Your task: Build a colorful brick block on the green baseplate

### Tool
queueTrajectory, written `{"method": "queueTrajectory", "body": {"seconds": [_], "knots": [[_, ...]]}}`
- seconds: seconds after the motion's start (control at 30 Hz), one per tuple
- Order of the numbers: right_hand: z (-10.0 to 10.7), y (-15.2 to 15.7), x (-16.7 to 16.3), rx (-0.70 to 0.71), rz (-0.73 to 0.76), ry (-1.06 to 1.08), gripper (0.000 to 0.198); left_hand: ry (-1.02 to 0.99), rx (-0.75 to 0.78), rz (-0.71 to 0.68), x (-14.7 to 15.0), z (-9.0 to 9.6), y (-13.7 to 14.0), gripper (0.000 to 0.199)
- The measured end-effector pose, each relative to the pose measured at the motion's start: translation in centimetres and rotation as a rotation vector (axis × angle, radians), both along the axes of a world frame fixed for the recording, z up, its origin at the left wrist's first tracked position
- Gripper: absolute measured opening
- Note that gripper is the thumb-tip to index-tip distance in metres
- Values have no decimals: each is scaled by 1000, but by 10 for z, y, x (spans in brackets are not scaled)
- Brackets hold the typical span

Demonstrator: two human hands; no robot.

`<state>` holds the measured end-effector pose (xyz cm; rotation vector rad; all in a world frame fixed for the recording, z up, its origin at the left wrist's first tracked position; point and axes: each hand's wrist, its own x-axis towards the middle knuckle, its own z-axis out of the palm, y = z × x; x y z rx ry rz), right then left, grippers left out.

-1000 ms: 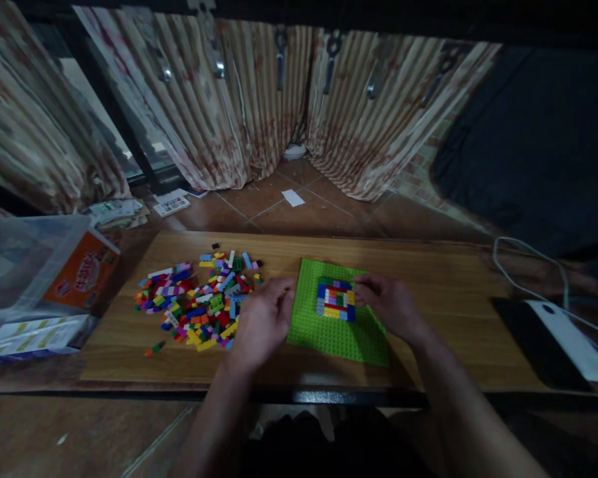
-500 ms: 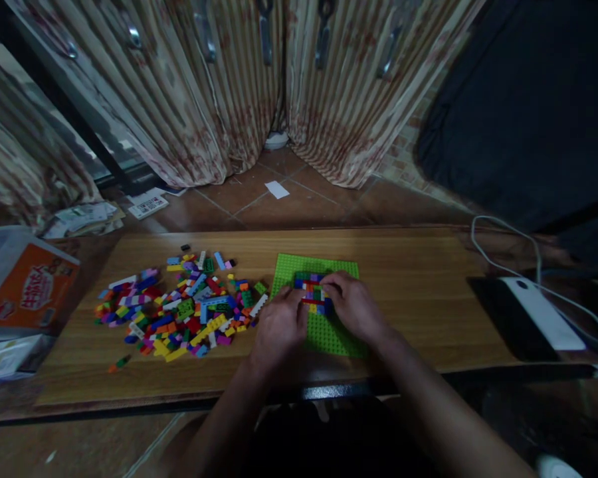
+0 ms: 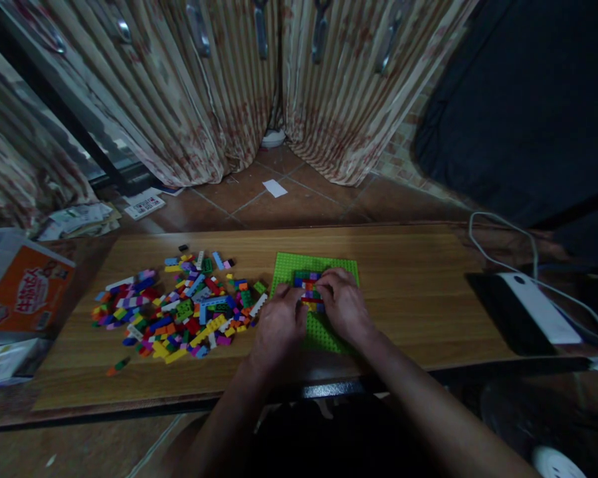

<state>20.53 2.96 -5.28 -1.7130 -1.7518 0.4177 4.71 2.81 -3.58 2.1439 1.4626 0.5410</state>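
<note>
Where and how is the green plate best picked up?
Probably by its right edge, coming from the right. The plate lies flat, the built bricks in view sit inward from its edges, and loose bricks crowd its left side.

Left grip (image 3: 280,323), right grip (image 3: 347,307) bare; forearms (image 3: 232,405) bare; black clothing (image 3: 339,441) below, detail unclear.

A multicoloured brick build (image 3: 309,287) sits on a flat green baseplate (image 3: 323,333).
</note>
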Motion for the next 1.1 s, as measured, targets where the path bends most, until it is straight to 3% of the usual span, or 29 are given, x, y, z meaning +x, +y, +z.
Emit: {"method": "queueTrajectory", "body": {"seconds": [0.47,0.63,0.87,1.1], "knots": [[-14,-9,-14,154,-189,127,15,21,-36,-7,0,2,2,25],[-13,-9,-11,141,-175,129,16,41,-7,-13,-1,-2,2,27],[-5,-8,4,76,-5,52,14,52,-8,-27,-2,-4,0,29],[-7,-6,8,48,-45,123,12,47,-5,-12,-1,-5,2,29]]}}
